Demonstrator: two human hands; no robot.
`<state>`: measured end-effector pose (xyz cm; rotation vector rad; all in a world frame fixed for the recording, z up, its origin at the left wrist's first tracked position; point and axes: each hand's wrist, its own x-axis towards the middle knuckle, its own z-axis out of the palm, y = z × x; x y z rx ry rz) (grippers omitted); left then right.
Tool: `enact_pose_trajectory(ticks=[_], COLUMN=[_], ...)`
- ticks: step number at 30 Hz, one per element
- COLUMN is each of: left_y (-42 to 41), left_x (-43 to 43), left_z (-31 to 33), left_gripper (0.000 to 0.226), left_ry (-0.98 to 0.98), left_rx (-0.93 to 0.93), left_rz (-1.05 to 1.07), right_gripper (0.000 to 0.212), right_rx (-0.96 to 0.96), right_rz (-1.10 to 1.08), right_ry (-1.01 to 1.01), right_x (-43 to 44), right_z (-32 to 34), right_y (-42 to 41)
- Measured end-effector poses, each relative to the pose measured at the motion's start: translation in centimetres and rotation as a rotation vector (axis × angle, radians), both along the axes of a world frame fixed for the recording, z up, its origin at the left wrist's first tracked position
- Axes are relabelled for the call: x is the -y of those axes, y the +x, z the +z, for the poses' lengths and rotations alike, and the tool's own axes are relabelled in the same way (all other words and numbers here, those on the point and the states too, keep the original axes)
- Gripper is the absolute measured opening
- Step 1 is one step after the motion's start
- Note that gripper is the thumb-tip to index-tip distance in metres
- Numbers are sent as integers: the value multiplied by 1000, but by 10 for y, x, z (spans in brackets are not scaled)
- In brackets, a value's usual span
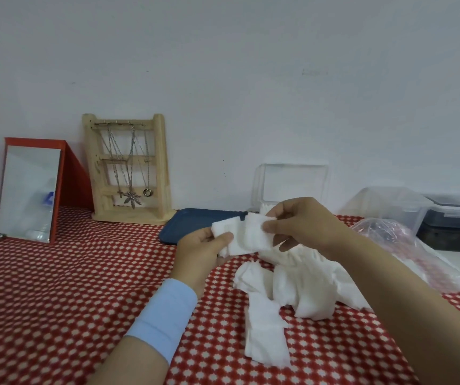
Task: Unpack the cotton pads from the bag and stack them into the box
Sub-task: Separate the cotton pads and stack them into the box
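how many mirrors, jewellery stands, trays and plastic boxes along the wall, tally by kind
mirror: 1
jewellery stand: 1
blue tray: 1
plastic boxes: 3 (open clear box, second clear box, dark box)
total: 6

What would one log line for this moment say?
left hand: holds cotton pads | right hand: pinches them | heap of pads: on tablecloth | bag: right of heap | clear box: behind hands
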<state>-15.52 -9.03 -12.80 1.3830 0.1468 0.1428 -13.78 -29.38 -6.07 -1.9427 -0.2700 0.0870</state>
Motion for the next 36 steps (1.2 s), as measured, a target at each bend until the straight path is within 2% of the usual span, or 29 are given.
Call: enact_pose_trajectory(ticks=[4, 14, 19, 22, 27, 30, 36], left_y=[-4, -7, -7, -6, -5, -6, -8], left_x=[8, 9, 10, 9, 5, 8, 10], left_z=[1, 5, 7, 6, 4, 5, 7], left_gripper=[13, 18, 20, 20, 16, 22, 27], left_ry=[84, -48, -168, -167, -126, -92, -106], left_rx=[29, 34, -11, -30, -45, -36, -36], left_rz=[-81, -182, -182, -153, -97, -178, -224], right_gripper=[7, 9, 9, 19, 2, 3, 5], right_rx=[52, 132, 72, 78, 89, 78, 148], right_rz=[67, -74, -61, -100, -55, 26, -45], right_ry=[-67, -146, -55, 2, 82, 30, -86], right_x=[-12, -14, -14, -14, -9, -16, -16], right_z=[-2, -8, -11, -11, -3, -3, -7], right_y=[-6, -2, -1, 1, 0, -4, -1])
